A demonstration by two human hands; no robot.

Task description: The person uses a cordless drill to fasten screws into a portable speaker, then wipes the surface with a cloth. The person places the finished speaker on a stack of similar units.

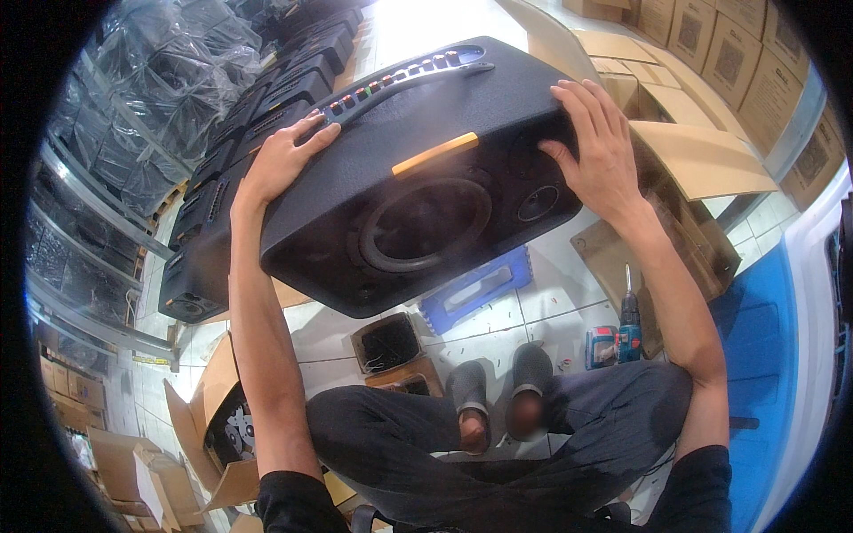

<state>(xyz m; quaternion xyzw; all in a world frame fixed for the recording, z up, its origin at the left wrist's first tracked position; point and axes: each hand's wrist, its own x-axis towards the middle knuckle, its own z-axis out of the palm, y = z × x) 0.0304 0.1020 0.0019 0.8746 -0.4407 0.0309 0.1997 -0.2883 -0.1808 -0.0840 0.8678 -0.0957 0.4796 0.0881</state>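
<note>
A large black speaker (355, 186) lies at a slant in front of me, its round woofer (426, 226) and smaller tweeter (538, 203) facing my legs. An orange strip (435, 154) crosses its front edge. On top are a handle (418, 82) and a control panel with a row of knobs. My left hand (283, 160) grips the speaker at the left end of that panel, thumb and fingers against its edge. My right hand (600, 147) clasps the right end, fingers over the upper corner and thumb on the front. What supports the speaker from below is mostly hidden.
More black speakers (267, 115) stand in a row at the left. Open cardboard boxes (702, 160) are at the right and a box of parts (222, 435) lower left. A cordless drill (629, 320), blue plastic step stool (480, 289) and small bin of screws (388, 344) sit around my feet.
</note>
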